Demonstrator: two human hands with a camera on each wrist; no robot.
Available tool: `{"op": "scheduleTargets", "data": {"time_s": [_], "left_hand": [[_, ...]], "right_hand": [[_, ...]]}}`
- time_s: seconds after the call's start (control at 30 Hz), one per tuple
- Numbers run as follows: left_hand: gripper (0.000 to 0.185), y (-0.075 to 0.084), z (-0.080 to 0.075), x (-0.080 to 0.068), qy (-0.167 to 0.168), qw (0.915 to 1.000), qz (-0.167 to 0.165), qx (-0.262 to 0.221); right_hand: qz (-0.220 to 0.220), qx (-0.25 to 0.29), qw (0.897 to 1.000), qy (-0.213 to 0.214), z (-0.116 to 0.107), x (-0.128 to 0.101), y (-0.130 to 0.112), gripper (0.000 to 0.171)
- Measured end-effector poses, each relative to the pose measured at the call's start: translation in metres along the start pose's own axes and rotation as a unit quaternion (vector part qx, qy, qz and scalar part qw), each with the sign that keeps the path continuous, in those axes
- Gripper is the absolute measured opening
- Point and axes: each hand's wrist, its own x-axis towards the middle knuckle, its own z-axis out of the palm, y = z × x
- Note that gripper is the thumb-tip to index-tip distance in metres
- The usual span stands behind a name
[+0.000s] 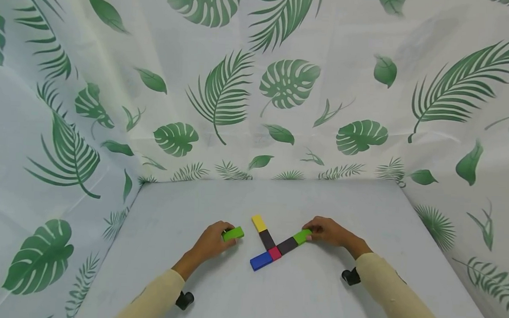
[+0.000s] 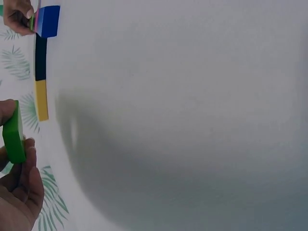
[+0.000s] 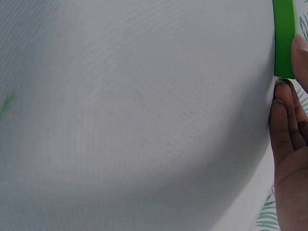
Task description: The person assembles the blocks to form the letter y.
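My left hand (image 1: 212, 241) pinches a green block (image 1: 233, 234) between thumb and fingers; the left wrist view shows this green block (image 2: 14, 134) held off the table. With thumb and fingers my right hand (image 1: 329, 230) grips another green block (image 1: 302, 236), which lies at the outer end of a black block (image 1: 287, 246). That black block meets a red block (image 1: 274, 253) at the centre of the layout. A blue block (image 1: 261, 261) touches the red one on the left. From the red block a second black block (image 1: 267, 240) and a yellow block (image 1: 259, 223) run away from me.
The blocks lie on a white table (image 1: 308, 294). White cloth with green leaf prints (image 1: 280, 146) hangs behind it and at both sides. Small black devices (image 1: 185, 300) sit under both wrists.
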Motion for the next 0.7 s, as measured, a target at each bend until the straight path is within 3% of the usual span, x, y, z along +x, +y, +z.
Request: {"op": "scheduleTargets", "data": {"time_s": [0.3,0.5,0.7], "left_hand": [[0.037,0.003,-0.002,-0.003,0.020,0.9997,0.011,-0.009],[0.037,-0.002,0.006,-0.011,0.014,0.9998,0.016,-0.006],[0.039,-0.003,0.010,-0.019,0.009,0.9999,0.011,-0.009]], "right_hand": [[0.011,0.001,1.000,0.005,-0.006,0.006,-0.001,0.034],[0.033,0.009,0.999,-0.004,-0.004,0.003,0.000,0.035],[0.024,0.013,1.000,-0.003,0.000,0.000,-0.003,0.036]]}}
